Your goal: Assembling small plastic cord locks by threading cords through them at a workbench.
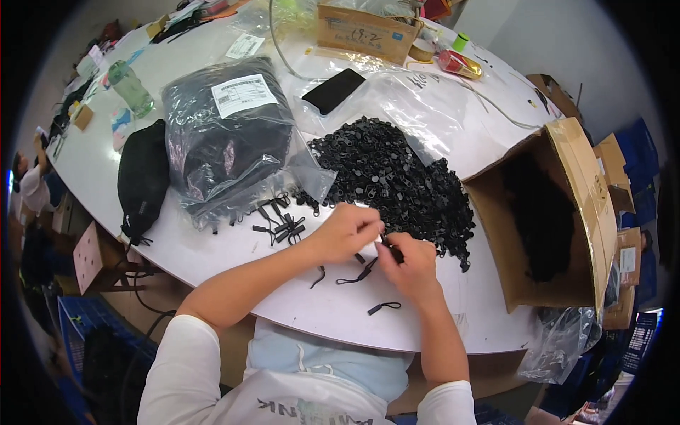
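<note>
Both hands meet over the near edge of a white table (212,255), just in front of a big pile of small black zipper sliders (397,177). Left hand (346,230) pinched shut, fingertips closing on a small black slider at the point where the two hands touch. Right hand (411,265) also pinched, gripping a black cord pull (365,273) whose looped tail hangs down from the fingers onto the table. The piece between the fingertips is mostly hidden; how cord and slider sit together cannot be told.

Loose pieces near the hands: one cord pull (384,307) lying flat on the table just below the right hand, another short one (318,276) under the left wrist. A small cluster of finished pulls (280,223) lies left of the left hand, touching the edge of a clear bag of black goods (227,142) with a white label.

Right of the pile, an open cardboard box (574,205) tipped on its side, dark contents inside. Behind the pile, empty clear plastic bags (418,106) and a black phone (333,91). Far left of the table: a black pouch (142,177) and a green bottle (131,88). Another cardboard box (365,32) at the far edge
</note>
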Demonstrator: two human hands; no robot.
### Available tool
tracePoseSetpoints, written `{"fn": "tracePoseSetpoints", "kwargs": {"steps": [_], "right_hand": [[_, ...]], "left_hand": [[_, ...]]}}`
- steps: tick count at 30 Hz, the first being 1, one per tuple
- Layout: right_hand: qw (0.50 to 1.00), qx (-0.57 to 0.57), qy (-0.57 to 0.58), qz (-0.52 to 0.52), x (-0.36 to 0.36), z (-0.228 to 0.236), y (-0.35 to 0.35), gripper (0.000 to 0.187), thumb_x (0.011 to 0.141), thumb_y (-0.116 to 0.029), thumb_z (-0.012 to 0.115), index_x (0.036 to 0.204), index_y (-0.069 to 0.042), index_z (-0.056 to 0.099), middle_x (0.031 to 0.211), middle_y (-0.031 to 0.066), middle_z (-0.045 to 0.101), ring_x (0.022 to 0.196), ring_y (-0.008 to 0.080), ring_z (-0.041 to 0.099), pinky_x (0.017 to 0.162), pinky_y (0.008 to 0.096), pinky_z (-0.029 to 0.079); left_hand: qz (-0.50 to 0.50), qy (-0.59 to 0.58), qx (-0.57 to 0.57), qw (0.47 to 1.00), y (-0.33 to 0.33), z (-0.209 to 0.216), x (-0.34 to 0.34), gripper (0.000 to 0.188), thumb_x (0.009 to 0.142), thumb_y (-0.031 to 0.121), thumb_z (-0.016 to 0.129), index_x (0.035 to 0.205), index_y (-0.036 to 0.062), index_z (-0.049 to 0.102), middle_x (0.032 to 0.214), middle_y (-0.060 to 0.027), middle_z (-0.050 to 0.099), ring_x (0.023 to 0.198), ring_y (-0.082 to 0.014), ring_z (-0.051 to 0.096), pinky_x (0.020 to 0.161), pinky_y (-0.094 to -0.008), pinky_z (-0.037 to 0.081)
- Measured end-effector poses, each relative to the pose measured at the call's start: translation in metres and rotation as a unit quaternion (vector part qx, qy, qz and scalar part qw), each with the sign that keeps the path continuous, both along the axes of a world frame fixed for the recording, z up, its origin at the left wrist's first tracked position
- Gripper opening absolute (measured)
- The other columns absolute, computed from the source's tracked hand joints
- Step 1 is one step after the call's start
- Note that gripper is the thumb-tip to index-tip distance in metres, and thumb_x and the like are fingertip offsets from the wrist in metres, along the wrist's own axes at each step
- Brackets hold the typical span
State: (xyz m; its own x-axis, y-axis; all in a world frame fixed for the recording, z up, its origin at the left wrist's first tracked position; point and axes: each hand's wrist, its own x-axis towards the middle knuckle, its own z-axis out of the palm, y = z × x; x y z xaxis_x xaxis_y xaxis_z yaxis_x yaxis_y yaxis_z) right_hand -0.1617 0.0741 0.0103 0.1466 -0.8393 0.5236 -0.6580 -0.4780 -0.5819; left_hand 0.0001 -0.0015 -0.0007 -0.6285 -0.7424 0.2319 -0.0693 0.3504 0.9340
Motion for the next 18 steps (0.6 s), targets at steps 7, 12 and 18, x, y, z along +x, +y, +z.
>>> {"fn": "tracePoseSetpoints", "kwargs": {"steps": [7, 12, 18], "right_hand": [[1.000, -0.002, 0.004, 0.024, -0.002, 0.003, 0.001, 0.015, 0.073, -0.005, 0.071, 0.075, -0.004, 0.056, 0.053, 0.0069, 0.053, 0.042, 0.0210, 0.054, 0.042, 0.0310, 0.042], [0.999, 0.010, -0.038, -0.010, 0.004, -0.001, 0.001, 0.009, 0.077, -0.002, 0.067, 0.077, -0.002, 0.058, 0.052, 0.0077, 0.052, 0.040, 0.0173, 0.051, 0.041, 0.0272, 0.038], [0.998, 0.031, -0.051, 0.001, 0.000, 0.002, 0.003, 0.010, 0.076, -0.003, 0.068, 0.077, -0.001, 0.058, 0.053, 0.0069, 0.053, 0.040, 0.0138, 0.052, 0.042, 0.0263, 0.039]], "left_hand": [[0.074, 0.033, -0.093, 0.992, 0.009, 0.003, -0.007, 0.012, 0.086, 0.012, 0.061, 0.081, 0.0015, 0.066, 0.063, -0.0098, 0.057, 0.053, -0.0174, 0.052, 0.050, -0.0293, 0.041], [0.024, 0.061, -0.076, 0.995, 0.006, 0.000, -0.003, 0.016, 0.086, 0.010, 0.062, 0.099, 0.0042, 0.070, 0.081, -0.0086, 0.064, 0.070, -0.0164, 0.059, 0.059, -0.0274, 0.046], [0.001, 0.063, -0.037, 0.997, 0.002, 0.003, -0.002, 0.014, 0.085, 0.006, 0.061, 0.096, 0.0031, 0.069, 0.085, -0.0084, 0.064, 0.073, -0.0160, 0.060, 0.060, -0.0267, 0.048]]}}
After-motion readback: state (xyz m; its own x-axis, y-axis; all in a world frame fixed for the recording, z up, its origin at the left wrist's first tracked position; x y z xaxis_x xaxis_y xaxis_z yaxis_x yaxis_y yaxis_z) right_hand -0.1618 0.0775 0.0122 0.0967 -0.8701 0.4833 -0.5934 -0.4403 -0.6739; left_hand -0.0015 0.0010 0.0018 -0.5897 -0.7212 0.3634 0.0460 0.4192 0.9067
